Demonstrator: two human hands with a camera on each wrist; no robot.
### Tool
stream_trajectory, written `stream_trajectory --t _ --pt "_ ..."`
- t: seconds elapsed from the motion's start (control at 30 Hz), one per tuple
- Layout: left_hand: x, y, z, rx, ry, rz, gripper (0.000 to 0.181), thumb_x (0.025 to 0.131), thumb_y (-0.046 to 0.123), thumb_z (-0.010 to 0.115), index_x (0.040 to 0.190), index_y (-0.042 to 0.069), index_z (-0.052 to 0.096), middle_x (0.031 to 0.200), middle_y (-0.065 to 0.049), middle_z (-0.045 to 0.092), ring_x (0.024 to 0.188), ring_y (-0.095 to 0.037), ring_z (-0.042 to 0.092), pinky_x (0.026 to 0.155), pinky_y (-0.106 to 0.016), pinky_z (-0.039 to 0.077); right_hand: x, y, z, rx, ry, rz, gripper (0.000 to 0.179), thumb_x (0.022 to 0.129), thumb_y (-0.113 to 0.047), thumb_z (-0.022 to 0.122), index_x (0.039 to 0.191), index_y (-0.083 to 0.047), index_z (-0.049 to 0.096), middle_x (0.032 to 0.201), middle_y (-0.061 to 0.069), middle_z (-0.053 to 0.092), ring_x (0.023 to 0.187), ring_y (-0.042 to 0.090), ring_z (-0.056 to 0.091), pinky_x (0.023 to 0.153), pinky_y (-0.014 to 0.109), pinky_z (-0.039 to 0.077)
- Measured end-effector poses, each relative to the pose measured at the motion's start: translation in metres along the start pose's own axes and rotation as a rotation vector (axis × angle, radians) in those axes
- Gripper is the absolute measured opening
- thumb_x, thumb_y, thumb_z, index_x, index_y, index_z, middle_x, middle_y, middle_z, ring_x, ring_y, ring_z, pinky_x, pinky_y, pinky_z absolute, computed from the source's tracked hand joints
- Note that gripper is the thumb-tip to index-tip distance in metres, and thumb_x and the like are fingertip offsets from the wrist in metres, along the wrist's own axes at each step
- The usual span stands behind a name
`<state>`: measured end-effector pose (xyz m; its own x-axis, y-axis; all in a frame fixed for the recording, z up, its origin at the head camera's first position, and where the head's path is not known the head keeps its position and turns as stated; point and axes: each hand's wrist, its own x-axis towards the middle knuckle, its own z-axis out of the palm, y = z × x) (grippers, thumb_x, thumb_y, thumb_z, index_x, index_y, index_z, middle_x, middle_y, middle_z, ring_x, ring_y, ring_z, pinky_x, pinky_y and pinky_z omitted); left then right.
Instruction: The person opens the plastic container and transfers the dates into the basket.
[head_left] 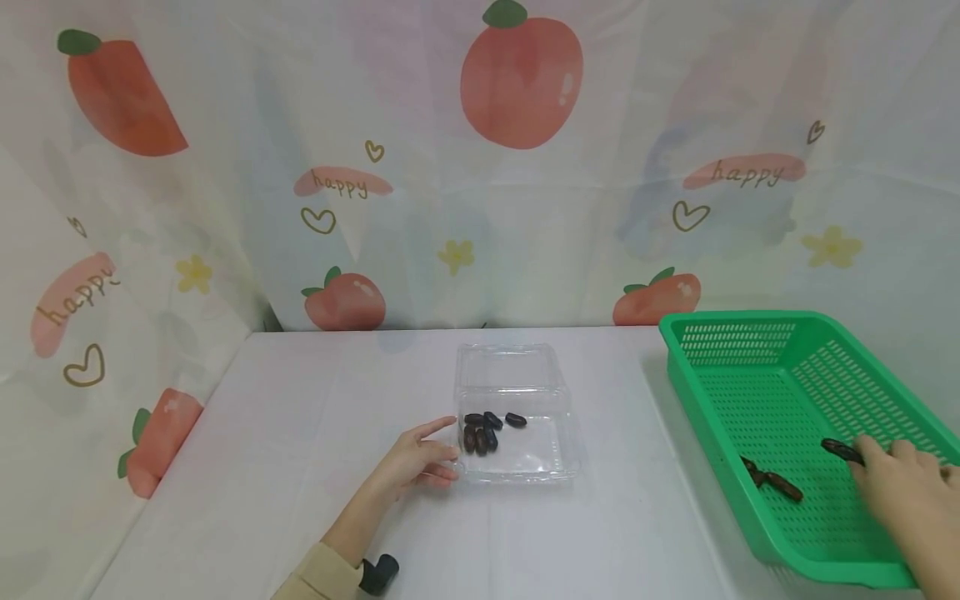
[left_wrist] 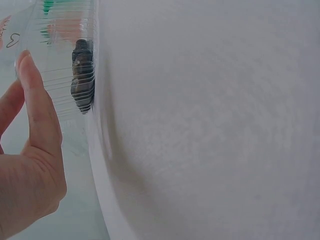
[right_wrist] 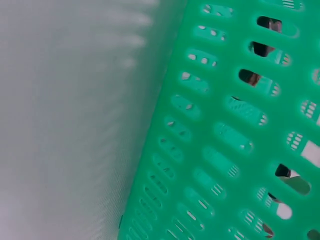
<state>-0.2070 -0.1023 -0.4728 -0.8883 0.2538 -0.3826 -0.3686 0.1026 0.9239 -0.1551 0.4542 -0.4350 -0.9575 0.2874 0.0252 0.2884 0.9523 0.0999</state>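
Note:
Dark brown, oval dates (head_left: 481, 440) lie in the left half of a clear plastic clamshell box (head_left: 551, 446), whose lid (head_left: 506, 367) is folded back. My left hand (head_left: 420, 458) is at the box's left side, its extended fingers right at the wall. In the left wrist view, the dates (left_wrist: 82, 77) show through the ribbed wall beside the fingers (left_wrist: 40, 100). Over the green basket (head_left: 738, 500) at the right, my right hand (head_left: 903, 479) pinches a date (head_left: 842, 451) between thumb and fingers. More dates (head_left: 780, 485) lie on the basket floor.
A white cloth covers the table (head_left: 600, 533). A printed curtain (head_left: 525, 225) hangs behind the table and along its left side. The basket's slotted wall (right_wrist: 200, 135) fills much of the right wrist view and hides most of that hand.

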Motion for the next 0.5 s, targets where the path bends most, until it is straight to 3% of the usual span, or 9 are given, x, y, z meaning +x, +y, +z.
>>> stream_trajectory --t 0.1,0.33,0.5 --pt "-0.0009 0.0005 0.0003 -0.001 0.000 -0.002 0.060 0.084 0.010 0.064 0.139 0.014 0.039 0.095 -0.014 0.065 0.062 -0.018 0.066 0.058 -0.030 0.057 0.0008 -0.0009 0.0003 -0.025 -0.020 -0.012 0.038 0.081 -0.010 0.065 0.108 0.010 0.045 0.088 0.032 0.041 0.088 0.051 0.037 0.078 0.063 0.030" --pt "-0.0007 0.0009 0.0010 -0.005 -0.003 -0.001 0.058 0.085 0.010 0.062 0.138 0.015 0.040 0.095 -0.013 0.064 0.063 -0.019 0.067 0.059 -0.030 0.057 0.0030 0.0024 0.0068 -0.028 -0.002 -0.111 0.033 0.080 -0.014 0.067 0.102 0.004 0.051 0.076 0.023 0.045 0.076 0.043 0.041 0.071 0.062 0.031" --pt "0.0003 0.0003 0.0008 -0.001 -0.001 0.001 0.058 0.085 0.010 0.062 0.138 0.016 0.040 0.094 -0.013 0.064 0.063 -0.019 0.067 0.058 -0.029 0.057 0.0049 0.0016 0.0061 -0.011 -0.044 -0.153 0.029 0.080 -0.015 0.068 0.100 0.001 0.053 0.075 0.020 0.046 0.074 0.040 0.042 0.065 0.057 0.031"
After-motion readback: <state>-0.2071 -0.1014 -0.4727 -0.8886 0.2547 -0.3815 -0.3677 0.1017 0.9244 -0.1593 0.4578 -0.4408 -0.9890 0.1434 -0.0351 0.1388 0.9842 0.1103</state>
